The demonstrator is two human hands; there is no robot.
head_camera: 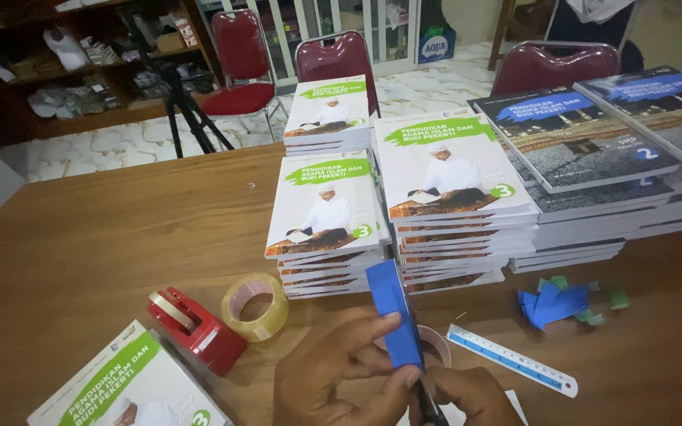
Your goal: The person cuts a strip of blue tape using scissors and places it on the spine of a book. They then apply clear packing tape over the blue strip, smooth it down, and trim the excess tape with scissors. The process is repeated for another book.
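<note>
A blue paper strip [395,312] stands upright at the bottom centre, pinched by my left hand [341,375]. My right hand [471,397] sits just right of it and holds dark scissors [426,402] whose blades meet the strip's lower end. Both hands are low over the brown wooden table [104,237]. Behind the strip, partly hidden, lies a roll of tape [438,345].
Stacks of white-and-green books [321,213] [451,177] and grey-blue books [586,142] fill the table's far right. A clear tape roll [256,306], red tape dispenser [195,327], ruler [512,360], blue and green paper scraps [562,301] and another book [132,386] lie near. Chairs [337,59] stand beyond.
</note>
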